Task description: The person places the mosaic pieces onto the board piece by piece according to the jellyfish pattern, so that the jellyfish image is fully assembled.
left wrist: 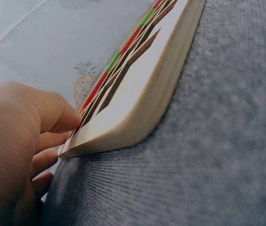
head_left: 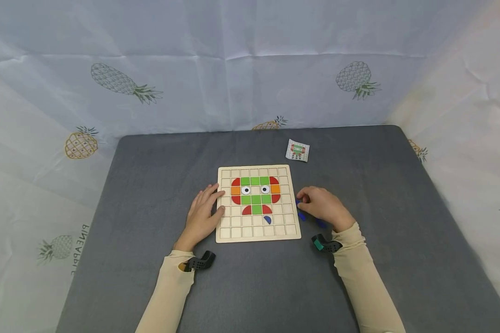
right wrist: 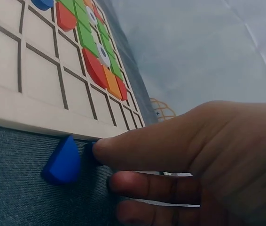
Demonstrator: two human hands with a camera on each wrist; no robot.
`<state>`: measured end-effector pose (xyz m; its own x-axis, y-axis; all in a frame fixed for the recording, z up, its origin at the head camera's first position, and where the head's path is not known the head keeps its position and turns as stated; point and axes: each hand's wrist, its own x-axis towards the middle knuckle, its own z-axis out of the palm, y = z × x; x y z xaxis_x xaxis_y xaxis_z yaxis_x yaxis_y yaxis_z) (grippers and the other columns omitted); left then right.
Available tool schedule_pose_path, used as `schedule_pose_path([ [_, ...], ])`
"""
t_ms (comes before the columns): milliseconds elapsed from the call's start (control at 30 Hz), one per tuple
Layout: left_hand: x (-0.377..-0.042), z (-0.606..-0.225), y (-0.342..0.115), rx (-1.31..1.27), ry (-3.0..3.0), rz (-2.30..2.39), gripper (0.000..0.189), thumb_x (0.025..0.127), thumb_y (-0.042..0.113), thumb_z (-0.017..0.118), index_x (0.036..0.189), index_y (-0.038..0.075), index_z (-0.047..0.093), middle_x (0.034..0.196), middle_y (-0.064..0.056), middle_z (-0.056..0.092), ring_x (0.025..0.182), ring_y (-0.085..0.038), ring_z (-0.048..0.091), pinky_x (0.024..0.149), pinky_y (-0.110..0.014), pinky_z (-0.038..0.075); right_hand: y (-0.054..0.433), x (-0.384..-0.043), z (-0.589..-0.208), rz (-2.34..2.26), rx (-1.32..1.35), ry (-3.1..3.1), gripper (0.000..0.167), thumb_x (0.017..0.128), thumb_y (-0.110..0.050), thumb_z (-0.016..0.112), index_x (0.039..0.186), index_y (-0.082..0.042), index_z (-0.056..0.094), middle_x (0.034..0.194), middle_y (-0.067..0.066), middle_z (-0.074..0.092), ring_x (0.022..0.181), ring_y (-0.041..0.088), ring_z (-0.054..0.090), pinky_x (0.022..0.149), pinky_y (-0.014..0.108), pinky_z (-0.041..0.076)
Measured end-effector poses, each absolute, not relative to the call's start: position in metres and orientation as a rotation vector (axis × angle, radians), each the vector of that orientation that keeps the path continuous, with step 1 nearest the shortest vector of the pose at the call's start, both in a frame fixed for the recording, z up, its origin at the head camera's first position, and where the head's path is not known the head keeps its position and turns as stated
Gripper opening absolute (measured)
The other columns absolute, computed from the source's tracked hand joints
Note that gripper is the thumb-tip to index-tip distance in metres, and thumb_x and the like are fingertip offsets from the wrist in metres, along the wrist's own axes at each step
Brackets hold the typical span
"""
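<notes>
A wooden grid board [head_left: 233, 234] lies on the dark table. Red, green and orange pieces and two eye pieces form a figure on it, and a single blue rounded piece [head_left: 267, 219] sits below, off the grid lines. Along the board's left edge rests my left hand [head_left: 203, 217]; its thumb [left wrist: 60, 113] touches the top surface and the fingers are loosely extended. Beside the right edge, my right hand [head_left: 322, 206] pinches a small blue piece [right wrist: 93, 150] at the tabletop, mostly hidden by the thumb. Another blue piece [right wrist: 63, 162] lies near that thumb.
A small picture card [head_left: 297, 151] showing a similar figure lies beyond the board's far right corner. One more blue piece [head_left: 321, 223] is under my right wrist. Pineapple-print cloth [head_left: 241, 92] hangs behind the table.
</notes>
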<state>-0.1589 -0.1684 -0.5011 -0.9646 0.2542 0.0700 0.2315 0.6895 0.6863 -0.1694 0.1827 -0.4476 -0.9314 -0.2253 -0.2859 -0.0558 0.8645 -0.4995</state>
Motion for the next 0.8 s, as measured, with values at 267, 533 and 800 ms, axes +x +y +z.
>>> schedule_pose_path([
  [267, -0.1592, -0.4991, -0.1682, 0.409, 2.86, 1.154, 0.046, 0.099, 0.019, 0.06, 0.144, 0.009, 0.056, 0.164, -0.008, 0.035, 0.157, -0.028, 0.022, 0.133, -0.047, 0.007, 0.1794, -0.1693, -0.447, -0.725, -0.24, 2.705, 0.019, 0.094, -0.012, 0.068, 0.11, -0.002, 0.068, 0.091, 0.009, 0.065, 0.073, 0.018, 0.055, 0.061, 0.027, 0.046],
  [533, -0.1583, -0.4989, -0.1686, 0.404, 2.856, 1.167, 0.046, 0.098, 0.018, 0.06, 0.144, 0.009, 0.056, 0.164, -0.008, 0.036, 0.157, -0.028, 0.022, 0.133, -0.047, 0.007, 0.1792, -0.1695, -0.4481, -0.796, -0.306, 2.676, 0.01, 0.094, -0.009, 0.068, 0.102, -0.004, 0.066, 0.085, 0.007, 0.063, 0.069, 0.015, 0.052, 0.059, 0.026, 0.043],
  [800, -0.1591, -0.4981, -0.1681, 0.405, 2.848, 1.157, 0.047, 0.099, 0.019, 0.06, 0.144, 0.01, 0.055, 0.165, -0.007, 0.035, 0.158, -0.028, 0.021, 0.133, -0.047, 0.006, 0.1776, -0.1673, -0.4392, -0.9, -0.372, 2.71, 0.006, 0.092, -0.009, 0.072, 0.096, -0.007, 0.069, 0.085, 0.004, 0.063, 0.077, 0.017, 0.053, 0.065, 0.026, 0.046],
])
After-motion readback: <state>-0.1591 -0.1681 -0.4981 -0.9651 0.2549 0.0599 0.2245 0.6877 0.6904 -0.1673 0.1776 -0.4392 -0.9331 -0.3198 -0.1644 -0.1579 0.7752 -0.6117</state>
